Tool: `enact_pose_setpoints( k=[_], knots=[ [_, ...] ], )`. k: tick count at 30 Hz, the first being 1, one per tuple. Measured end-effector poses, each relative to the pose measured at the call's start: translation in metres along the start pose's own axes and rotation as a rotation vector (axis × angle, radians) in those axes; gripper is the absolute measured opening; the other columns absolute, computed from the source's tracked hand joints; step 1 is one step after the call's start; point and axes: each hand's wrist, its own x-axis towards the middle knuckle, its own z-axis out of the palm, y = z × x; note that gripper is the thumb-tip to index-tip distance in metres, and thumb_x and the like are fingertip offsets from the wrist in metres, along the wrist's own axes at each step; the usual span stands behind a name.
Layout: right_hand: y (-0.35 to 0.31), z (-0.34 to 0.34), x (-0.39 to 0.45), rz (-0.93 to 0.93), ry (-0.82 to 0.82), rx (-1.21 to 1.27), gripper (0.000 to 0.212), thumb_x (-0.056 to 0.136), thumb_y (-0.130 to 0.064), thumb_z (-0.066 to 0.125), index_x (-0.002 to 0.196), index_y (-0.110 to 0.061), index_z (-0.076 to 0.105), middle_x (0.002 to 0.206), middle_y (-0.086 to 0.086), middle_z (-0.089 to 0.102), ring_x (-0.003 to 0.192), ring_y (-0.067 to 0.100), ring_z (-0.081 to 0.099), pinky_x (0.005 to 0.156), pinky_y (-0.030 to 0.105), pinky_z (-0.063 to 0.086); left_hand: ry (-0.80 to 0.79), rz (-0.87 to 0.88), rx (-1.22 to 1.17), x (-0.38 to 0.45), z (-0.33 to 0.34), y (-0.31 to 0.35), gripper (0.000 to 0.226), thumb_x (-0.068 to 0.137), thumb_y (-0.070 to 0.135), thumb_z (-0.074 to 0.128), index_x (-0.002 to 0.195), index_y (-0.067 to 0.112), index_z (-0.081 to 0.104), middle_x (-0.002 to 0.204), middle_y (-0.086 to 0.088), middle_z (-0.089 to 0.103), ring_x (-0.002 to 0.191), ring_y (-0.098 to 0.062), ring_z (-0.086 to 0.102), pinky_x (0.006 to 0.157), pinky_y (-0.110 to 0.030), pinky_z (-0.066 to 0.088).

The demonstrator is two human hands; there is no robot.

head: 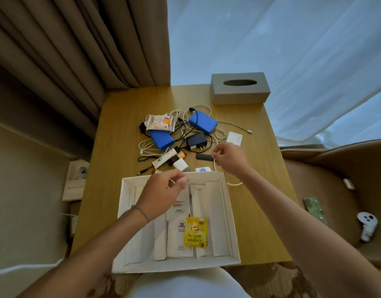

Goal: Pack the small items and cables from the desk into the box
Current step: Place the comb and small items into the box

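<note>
An open white box (232,211) sits at the desk's near edge, holding white packets and a yellow tea bag (196,232). My left hand (163,193) hovers over the box's far side, fingers pinched on what looks like the end of a white cable. My right hand (230,158) is just beyond the box's far right corner and pinches the same white cable (234,183), which loops down onto the desk. Beyond lie two blue packs (203,121) (161,138), a black adapter (196,141), a comb (203,156), a white charger (181,165), a tube (164,160) and tangled cables (147,145).
A grey tissue box (240,88) stands at the desk's far right. A snack packet (161,122) and a white card (234,137) lie among the items. On the chair to the right rest a phone (315,209) and a white controller (367,226). Curtains hang behind.
</note>
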Motion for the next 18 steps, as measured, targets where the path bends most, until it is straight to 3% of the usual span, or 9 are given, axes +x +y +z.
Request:
enact_pose_setpoints(
  k=[5,9,12,18],
  knots=[
    [0.009,0.020,0.044,-0.050,-0.121,-0.331,0.011,0.094,-0.018,0.060,0.098,-0.019,0.071,0.097,0.002,0.073,0.085,0.019,0.067,0.075,0.039,0.061,0.037,-0.088,0.041,0.031,-0.025,0.006,0.012,0.098,0.025,0.059,0.097,0.024,0.071,0.083,0.003,0.069,0.078,-0.015,0.065,0.072,-0.037,0.058],
    [0.018,0.037,0.064,-0.102,-0.147,-0.567,0.015,0.090,-0.014,0.061,0.104,-0.016,0.065,0.097,0.005,0.071,0.085,0.024,0.066,0.073,0.038,0.060,0.066,-0.117,0.134,0.050,-0.027,0.003,0.014,0.098,0.022,0.057,0.099,0.023,0.071,0.083,0.005,0.069,0.075,-0.009,0.063,0.066,-0.031,0.056],
    [0.025,0.044,0.072,-0.159,-0.133,-0.618,0.015,0.088,-0.015,0.062,0.104,-0.017,0.060,0.093,0.003,0.069,0.082,0.024,0.064,0.065,0.035,0.055,0.036,-0.098,0.198,0.060,-0.026,0.000,0.013,0.099,0.024,0.057,0.099,0.025,0.071,0.082,0.009,0.068,0.070,-0.005,0.061,0.063,-0.027,0.053],
    [0.030,0.050,0.080,-0.221,-0.187,-0.653,0.017,0.087,-0.024,0.072,0.100,-0.019,0.062,0.088,0.000,0.065,0.076,0.018,0.062,0.067,0.031,0.056,-0.039,-0.120,0.266,0.081,-0.020,-0.010,0.012,0.097,0.026,0.059,0.097,0.025,0.071,0.087,0.007,0.069,0.079,-0.010,0.062,0.066,-0.029,0.054]
  ],
)
